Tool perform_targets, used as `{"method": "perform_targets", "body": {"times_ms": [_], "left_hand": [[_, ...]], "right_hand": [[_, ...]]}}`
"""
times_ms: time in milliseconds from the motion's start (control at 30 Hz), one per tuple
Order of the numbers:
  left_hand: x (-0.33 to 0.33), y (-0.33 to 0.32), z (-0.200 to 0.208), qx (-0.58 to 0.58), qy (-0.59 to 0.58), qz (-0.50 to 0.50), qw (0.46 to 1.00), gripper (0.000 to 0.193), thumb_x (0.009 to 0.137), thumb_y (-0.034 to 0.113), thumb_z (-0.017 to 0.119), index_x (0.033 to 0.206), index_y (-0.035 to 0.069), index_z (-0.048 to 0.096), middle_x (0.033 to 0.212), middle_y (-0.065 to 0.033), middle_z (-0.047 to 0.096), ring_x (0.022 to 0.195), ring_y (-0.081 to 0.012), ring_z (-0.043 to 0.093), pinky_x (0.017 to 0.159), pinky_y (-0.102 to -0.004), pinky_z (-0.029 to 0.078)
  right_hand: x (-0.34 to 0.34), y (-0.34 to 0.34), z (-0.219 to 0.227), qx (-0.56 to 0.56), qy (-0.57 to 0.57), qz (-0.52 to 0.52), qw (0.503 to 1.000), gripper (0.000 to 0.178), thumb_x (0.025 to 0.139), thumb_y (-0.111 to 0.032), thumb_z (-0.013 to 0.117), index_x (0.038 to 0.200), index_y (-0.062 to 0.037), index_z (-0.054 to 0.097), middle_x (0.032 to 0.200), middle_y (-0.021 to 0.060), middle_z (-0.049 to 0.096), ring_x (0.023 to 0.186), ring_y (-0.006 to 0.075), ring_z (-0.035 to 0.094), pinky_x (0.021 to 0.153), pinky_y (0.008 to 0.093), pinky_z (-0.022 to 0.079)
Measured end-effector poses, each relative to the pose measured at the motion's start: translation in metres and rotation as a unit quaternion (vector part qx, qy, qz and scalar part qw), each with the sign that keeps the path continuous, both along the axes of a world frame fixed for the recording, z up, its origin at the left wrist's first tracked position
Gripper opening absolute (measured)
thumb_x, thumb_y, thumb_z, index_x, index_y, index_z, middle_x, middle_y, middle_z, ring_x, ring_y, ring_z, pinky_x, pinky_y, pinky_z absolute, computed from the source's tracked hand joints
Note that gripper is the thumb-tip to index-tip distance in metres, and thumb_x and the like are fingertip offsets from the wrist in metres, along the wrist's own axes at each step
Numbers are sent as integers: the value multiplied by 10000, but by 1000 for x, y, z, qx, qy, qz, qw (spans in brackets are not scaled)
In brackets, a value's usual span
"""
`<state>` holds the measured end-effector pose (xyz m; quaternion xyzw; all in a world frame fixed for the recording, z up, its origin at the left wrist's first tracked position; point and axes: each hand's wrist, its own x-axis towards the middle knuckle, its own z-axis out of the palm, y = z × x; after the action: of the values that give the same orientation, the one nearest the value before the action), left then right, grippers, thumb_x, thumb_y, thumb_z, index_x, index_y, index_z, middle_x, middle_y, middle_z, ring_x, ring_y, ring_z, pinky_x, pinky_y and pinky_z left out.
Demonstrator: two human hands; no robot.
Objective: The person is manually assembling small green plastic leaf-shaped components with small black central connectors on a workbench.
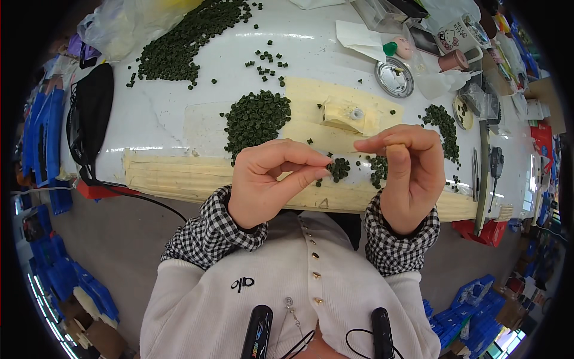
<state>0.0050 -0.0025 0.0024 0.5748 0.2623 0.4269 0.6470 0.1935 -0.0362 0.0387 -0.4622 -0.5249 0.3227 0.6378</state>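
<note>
Fingers (306, 155) narrow on left hand (263, 179), grip unclear; bent on right hand (412, 173), grip likewise unclear. Green pieces (339, 170) heaped between, near counter's (146, 128) front edge: best pinched singly, lightly.

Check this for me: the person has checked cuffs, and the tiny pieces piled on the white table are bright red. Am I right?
Not quite: the tiny pieces piled on the white table are dark green, not bright red, as the head view shows. You're right about the checked cuffs.
</note>
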Motion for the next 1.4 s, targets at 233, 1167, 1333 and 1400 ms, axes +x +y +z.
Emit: {"method": "perform_targets", "body": {"times_ms": [233, 1167, 1333, 1400], "left_hand": [[1, 0, -2, -11, 1, 38, 999, 164, 823, -137, 627, 962, -54, 655, 975, -150, 674, 886, -184, 660, 811, -291, 541], [-2, 1, 0, -11, -13, 34, 999, 156, 835, -98, 646, 985, -61, 661, 974, -123, 655, 918, -168, 657, 831, -272, 543], [-1, -1, 0, -78, -38, 25, 996, 128, 841, -93, 646, 965, -67, 661, 967, -115, 666, 907, -153, 657, 823, -261, 549], [-1, -1, -1, -99, -44, 18, 994, 126, 842, -91, 646, 966, -67, 660, 964, -112, 670, 905, -147, 655, 822, -259, 550]], "right_hand": [[21, 32, -19, 57, -345, -159, 923, 80, 872, -41, 659, 887, 17, 607, 797, 105, 618, 711, 211, 622, 654, 297, 492], [-8, -20, -18, 2, -224, 85, 971, 363, 791, 53, 664, 1149, -3, 667, 894, 90, 633, 768, 217, 574, 689, 290, 458], [-6, -16, -23, 52, -254, 81, 962, 373, 771, 51, 688, 1139, -10, 674, 889, 77, 631, 754, 210, 574, 680, 298, 458], [-5, -15, -23, 62, -265, 78, 959, 378, 765, 50, 694, 1138, -12, 674, 889, 75, 631, 750, 210, 574, 677, 300, 458]]}}
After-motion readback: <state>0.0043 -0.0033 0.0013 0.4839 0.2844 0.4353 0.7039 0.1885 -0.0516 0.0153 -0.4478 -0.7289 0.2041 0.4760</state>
